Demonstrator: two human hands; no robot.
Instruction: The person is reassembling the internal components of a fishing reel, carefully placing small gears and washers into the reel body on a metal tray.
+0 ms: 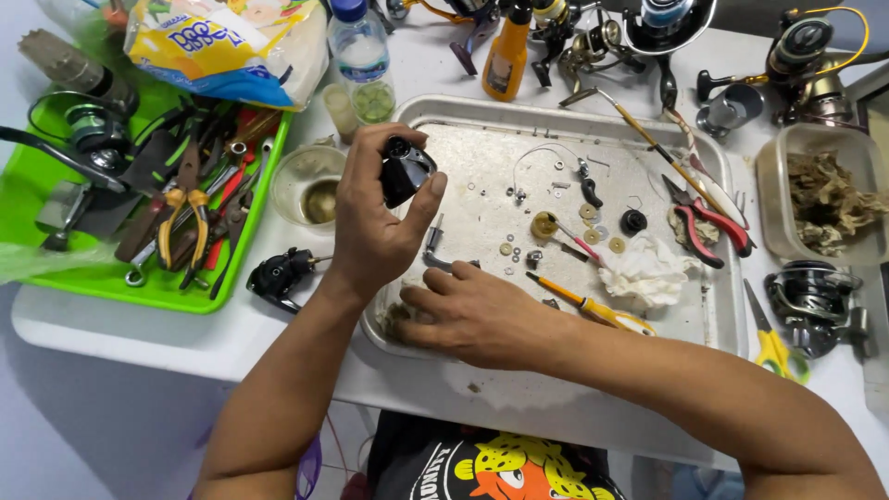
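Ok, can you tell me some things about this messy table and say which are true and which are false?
1. The left hand holds a small black part. True.
2. The right hand holds the yellow scissors. False: they lie alone on the table; the hand rests in the metal tray.
3. The green tray holds tools. True.
4. The red pliers lie in the green tray. False: they lie in the metal tray.

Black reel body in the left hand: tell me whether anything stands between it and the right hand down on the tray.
Nothing visible does. The left hand holds the black reel body up over the metal tray. The right hand rests palm down at the tray's near edge, with only a small grey metal part lying between them.
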